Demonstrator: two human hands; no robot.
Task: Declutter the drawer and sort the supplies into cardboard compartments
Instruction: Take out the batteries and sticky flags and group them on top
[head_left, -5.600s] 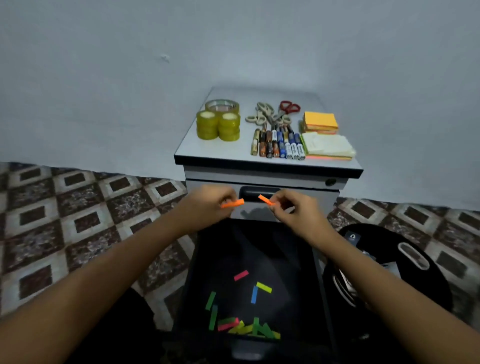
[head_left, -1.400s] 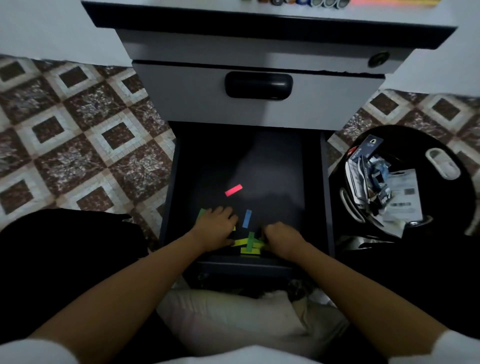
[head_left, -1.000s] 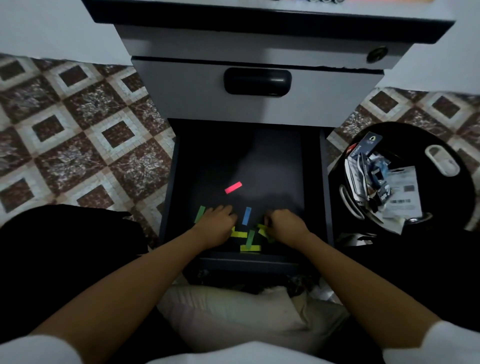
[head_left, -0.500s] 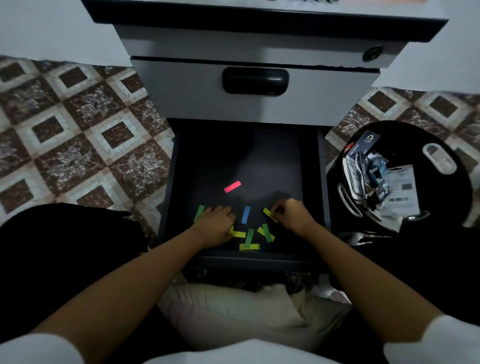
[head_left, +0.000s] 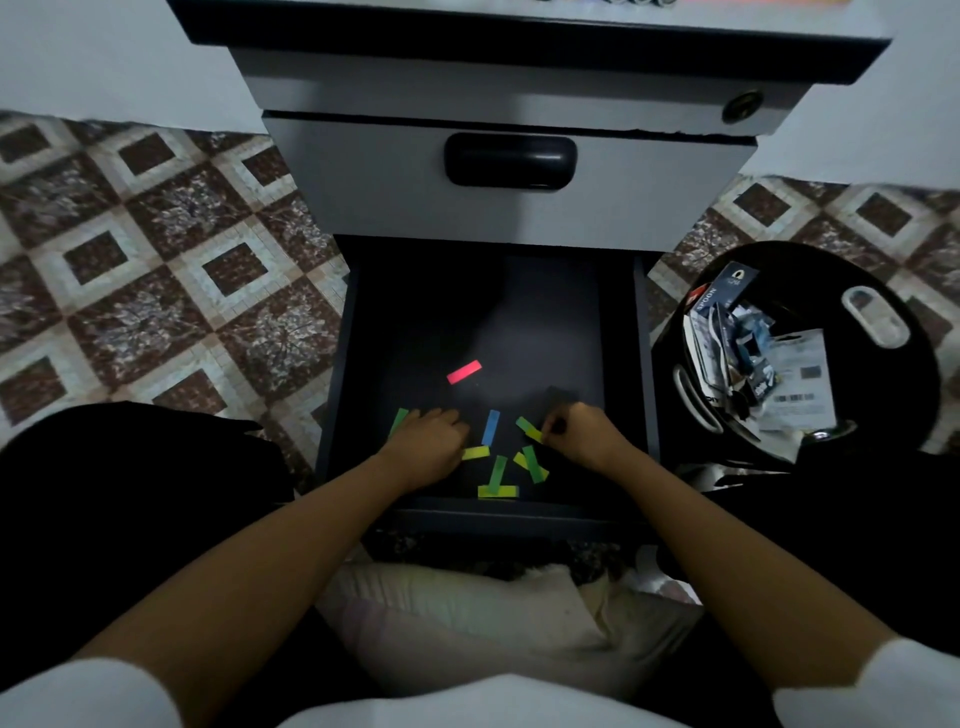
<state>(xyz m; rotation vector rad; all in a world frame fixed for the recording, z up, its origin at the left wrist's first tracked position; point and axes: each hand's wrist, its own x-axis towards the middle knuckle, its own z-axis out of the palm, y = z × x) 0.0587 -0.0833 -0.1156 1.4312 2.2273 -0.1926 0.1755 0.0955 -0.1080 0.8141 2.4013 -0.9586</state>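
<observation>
Pinching one end of a yellow-green strip between thumb and forefinger of the right hand, down on the floor of the open drawer. Curling the left hand knuckles-up, fingers tucked under, beside a green strip; impossible to tell whether holding anything underneath. Between the two hands, a blue strip; nearer the front edge, a yellow-and-green tangle; further back, alone, a pink strip. Best done by lifting from a free corner, peeling straight up rather than dragging, stacking by colour, then reaching back for the pink.
</observation>
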